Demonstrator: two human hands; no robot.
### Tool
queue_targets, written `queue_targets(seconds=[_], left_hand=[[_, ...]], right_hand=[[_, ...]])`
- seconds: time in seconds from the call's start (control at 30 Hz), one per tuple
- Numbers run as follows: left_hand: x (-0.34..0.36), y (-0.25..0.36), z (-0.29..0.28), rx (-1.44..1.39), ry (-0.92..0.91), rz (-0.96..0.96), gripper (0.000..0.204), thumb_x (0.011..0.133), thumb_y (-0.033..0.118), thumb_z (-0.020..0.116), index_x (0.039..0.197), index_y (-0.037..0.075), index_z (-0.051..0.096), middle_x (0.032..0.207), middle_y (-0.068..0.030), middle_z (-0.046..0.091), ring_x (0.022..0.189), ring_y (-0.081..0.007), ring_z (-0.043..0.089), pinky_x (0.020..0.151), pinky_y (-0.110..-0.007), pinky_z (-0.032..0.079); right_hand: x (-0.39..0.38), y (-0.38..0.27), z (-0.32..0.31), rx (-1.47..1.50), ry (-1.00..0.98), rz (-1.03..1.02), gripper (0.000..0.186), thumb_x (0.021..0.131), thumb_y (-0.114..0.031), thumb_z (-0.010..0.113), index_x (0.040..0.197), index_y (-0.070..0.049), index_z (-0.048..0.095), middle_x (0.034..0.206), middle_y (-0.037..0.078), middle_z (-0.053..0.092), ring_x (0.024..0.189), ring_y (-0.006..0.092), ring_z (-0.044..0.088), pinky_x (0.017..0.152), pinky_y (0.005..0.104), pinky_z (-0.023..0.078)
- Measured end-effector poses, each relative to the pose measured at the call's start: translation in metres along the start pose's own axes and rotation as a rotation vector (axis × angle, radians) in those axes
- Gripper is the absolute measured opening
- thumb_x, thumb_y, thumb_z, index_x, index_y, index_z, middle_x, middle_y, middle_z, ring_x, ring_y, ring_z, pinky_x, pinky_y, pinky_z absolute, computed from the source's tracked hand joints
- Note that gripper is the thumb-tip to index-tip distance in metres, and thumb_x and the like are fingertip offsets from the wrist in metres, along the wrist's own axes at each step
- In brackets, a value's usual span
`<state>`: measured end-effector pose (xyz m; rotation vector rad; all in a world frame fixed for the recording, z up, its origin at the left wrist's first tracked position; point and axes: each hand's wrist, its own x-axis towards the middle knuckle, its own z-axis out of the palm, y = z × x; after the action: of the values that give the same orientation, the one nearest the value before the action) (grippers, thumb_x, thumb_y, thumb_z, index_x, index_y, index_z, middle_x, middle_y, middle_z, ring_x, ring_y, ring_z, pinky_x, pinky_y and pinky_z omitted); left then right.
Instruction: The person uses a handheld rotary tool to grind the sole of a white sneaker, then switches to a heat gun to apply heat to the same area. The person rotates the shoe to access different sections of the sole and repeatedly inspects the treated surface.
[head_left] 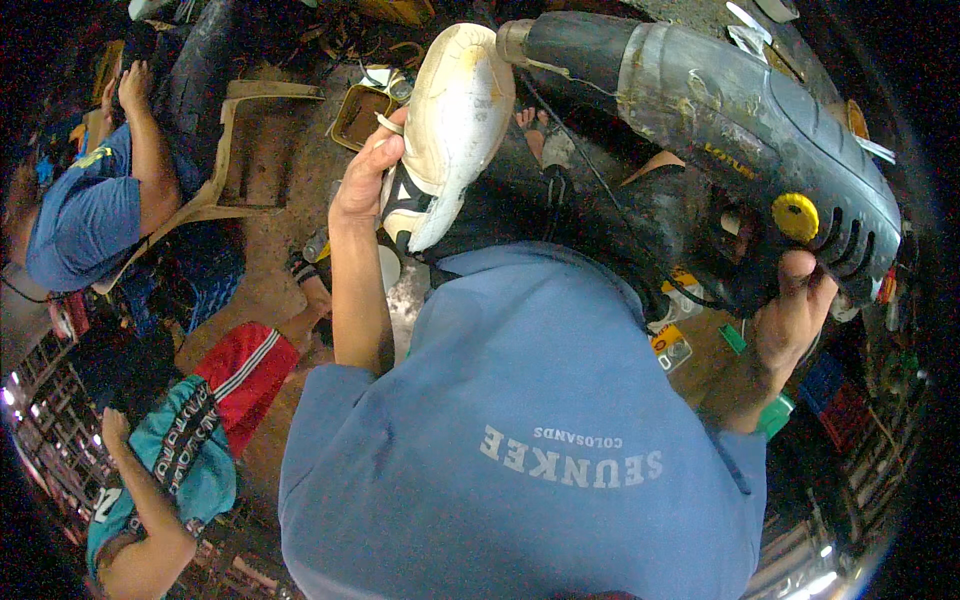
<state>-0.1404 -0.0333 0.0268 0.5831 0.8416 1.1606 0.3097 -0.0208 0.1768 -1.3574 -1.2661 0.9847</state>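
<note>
My left hand (366, 182) is closed around the side of a shoe (462, 105). Its off-white sole faces me, with worn, whitish patches, and part of a black-and-white upper shows by my palm. In my right hand (793, 318) is a large grey-and-black heat gun (715, 115) with a yellow dial (795, 217). Only my thumb and the back of that hand show; the other fingers are hidden behind the tool. The metal nozzle (513, 43) points left and ends right beside the toe of the sole. From here I cannot tell whether they touch.
A dark cord (610, 190) runs diagonally below the heat gun. At the left are a tan plastic chair (228, 150), a person in a blue shirt (90, 225) and another in a teal jersey (185, 450). A small square container (362, 117) stands behind my left hand.
</note>
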Motion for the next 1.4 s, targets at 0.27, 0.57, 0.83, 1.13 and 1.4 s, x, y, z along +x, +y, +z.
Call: queue_targets(seconds=[0.27, 0.57, 0.83, 1.13, 1.4], left_hand=[[0.001, -0.005, 0.002, -0.012, -0.001, 0.005, 0.085, 0.095, 0.037, 0.077, 0.159, -0.005, 0.04, 0.15, -0.0162, 0.059, 0.134, -0.0249, 0.061, 0.115, -0.038, 0.049], [-0.005, -0.035, 0.006, 0.026, -0.027, -0.002, 0.084, 0.094, 0.04, 0.079, 0.157, -0.003, 0.044, 0.146, -0.0137, 0.062, 0.132, -0.023, 0.062, 0.113, -0.036, 0.049], [-0.01, -0.017, -0.013, 0.41, -0.054, -0.017, 0.076, 0.091, 0.034, 0.086, 0.151, 0.001, 0.056, 0.146, -0.0067, 0.062, 0.13, -0.0179, 0.06, 0.112, -0.035, 0.047], [-0.001, 0.022, -0.001, 0.728, -0.251, 0.253, 0.056, 0.089, 0.028, 0.084, 0.138, 0.005, 0.069, 0.135, -0.0087, 0.065, 0.129, -0.025, 0.059, 0.113, -0.04, 0.043], [-0.004, 0.059, 0.014, 1.064, -0.294, 0.339, 0.043, 0.09, 0.014, 0.081, 0.131, 0.009, 0.073, 0.133, -0.0095, 0.068, 0.127, -0.0272, 0.062, 0.109, -0.041, 0.049]], right_hand=[[-0.011, 0.004, -0.005, 0.029, 0.088, -0.023, 0.069, 0.105, -0.037, 0.068, 0.154, 0.002, 0.04, 0.136, 0.022, 0.062, 0.11, 0.0354, 0.07, 0.091, 0.0462, 0.061], [-0.043, 0.037, -0.04, 0.109, 0.043, -0.076, 0.076, 0.102, -0.041, 0.072, 0.153, 0.005, 0.04, 0.141, 0.021, 0.06, 0.122, 0.0353, 0.065, 0.103, 0.0495, 0.056], [-0.045, 0.04, -0.043, 0.119, 0.08, -0.021, 0.082, 0.1, -0.052, 0.07, 0.15, 0.006, 0.043, 0.134, 0.02, 0.063, 0.115, 0.0343, 0.069, 0.099, 0.05, 0.058], [-0.04, 0.024, -0.061, 0.039, -0.024, 0.044, 0.075, 0.104, -0.052, 0.065, 0.149, 0.004, 0.045, 0.136, 0.018, 0.062, 0.119, 0.0324, 0.066, 0.102, 0.0491, 0.056], [-0.033, 0.015, -0.06, -0.054, 0.087, 0.117, 0.077, 0.091, -0.043, 0.084, 0.148, 0.0, 0.055, 0.137, 0.011, 0.065, 0.122, 0.0283, 0.063, 0.11, 0.0444, 0.048]])
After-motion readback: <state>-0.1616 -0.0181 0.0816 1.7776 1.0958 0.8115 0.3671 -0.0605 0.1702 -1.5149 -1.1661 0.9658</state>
